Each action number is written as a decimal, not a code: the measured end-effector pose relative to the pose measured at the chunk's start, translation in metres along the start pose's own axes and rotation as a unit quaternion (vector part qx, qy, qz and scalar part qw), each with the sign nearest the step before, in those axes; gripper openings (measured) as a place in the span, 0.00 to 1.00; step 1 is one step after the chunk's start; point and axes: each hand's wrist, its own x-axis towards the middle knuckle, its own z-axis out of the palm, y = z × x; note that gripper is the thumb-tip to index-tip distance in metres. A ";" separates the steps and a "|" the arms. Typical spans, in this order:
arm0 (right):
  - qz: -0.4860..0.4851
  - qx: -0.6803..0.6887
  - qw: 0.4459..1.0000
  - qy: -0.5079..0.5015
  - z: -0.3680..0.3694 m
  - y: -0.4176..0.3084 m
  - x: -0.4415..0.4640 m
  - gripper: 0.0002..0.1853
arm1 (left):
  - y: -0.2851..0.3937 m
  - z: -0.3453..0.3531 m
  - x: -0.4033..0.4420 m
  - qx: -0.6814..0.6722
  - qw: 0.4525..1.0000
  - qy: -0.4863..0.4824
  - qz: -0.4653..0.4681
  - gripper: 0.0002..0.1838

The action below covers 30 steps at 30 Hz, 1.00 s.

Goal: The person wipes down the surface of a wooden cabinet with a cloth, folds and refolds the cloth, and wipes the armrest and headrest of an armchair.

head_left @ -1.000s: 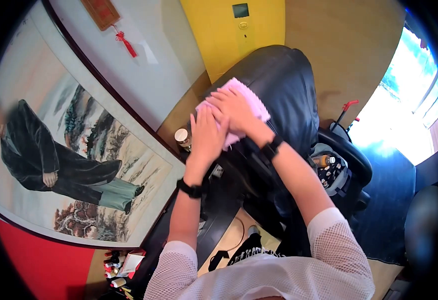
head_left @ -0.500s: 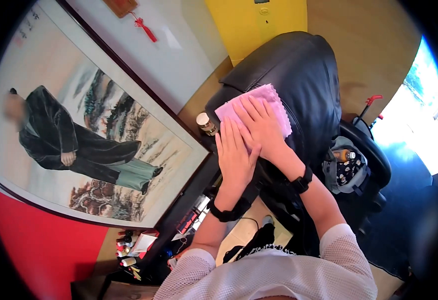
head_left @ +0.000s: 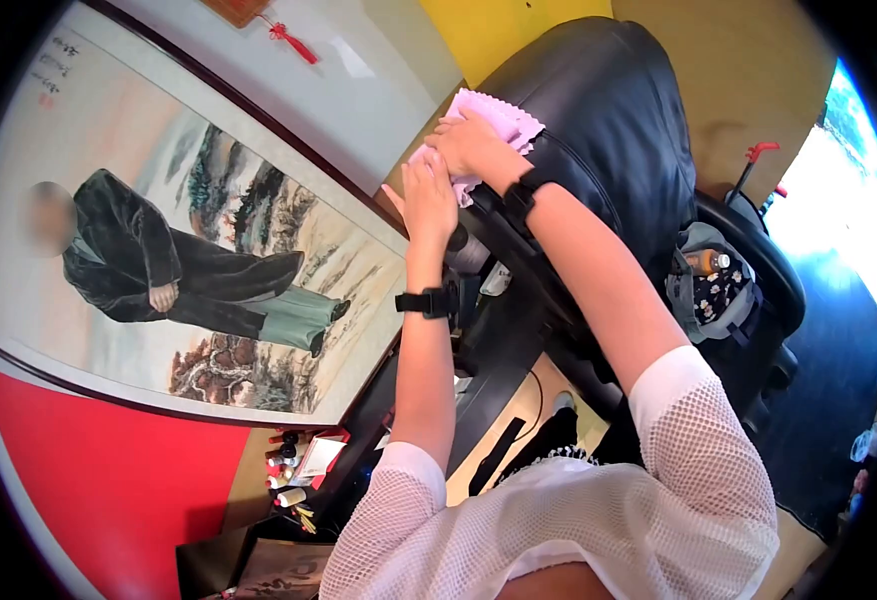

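Observation:
A pink cloth (head_left: 503,112) with a zigzag edge lies bunched against the left edge of a black leather chair's backrest (head_left: 608,110). My right hand (head_left: 473,148) is on top of the cloth, its fingers bent over the cloth at that edge. Just left of it, my left hand (head_left: 428,205) touches the cloth's lower left part, fingers stretched and thumb spread away. Its fingertips are partly hidden beside the right hand. Each wrist carries a black strap.
A large framed painting (head_left: 228,250) stands close on the left. Small bottles (head_left: 288,470) sit at the lower left. On the right, a grey bag (head_left: 708,310) with an orange bottle (head_left: 703,262) rests on a black seat. A red-handled stick (head_left: 758,152) rises behind it.
Both hands and the pink cloth have moved up and left, from the backrest's front to its left edge. The cloth is more bunched, and my right fingers have bent. The view has shifted.

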 end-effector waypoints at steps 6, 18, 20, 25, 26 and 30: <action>0.024 0.078 0.934 0.349 0.016 -0.016 -0.098 0.21 | 0.032 0.036 -0.075 -0.070 0.982 0.132 0.112 0.41; 0.140 0.194 0.875 0.421 0.056 0.024 -0.133 0.25 | 0.069 0.029 -0.052 0.097 0.936 0.041 0.335 0.40; 0.155 0.152 0.870 0.443 0.051 0.045 -0.117 0.24 | 0.081 0.026 -0.021 0.150 0.923 0.025 0.354 0.40; 0.184 0.125 0.868 0.445 0.039 0.082 -0.087 0.22 | 0.082 0.044 0.045 0.158 0.914 -0.006 0.373 0.44; 0.175 0.098 0.866 0.458 0.043 0.086 -0.085 0.22 | 0.084 0.044 0.046 0.145 0.914 0.007 0.380 0.43; 0.214 0.142 0.858 0.444 0.059 0.064 -0.110 0.24 | 0.089 0.050 -0.005 0.109 0.915 0.108 0.372 0.37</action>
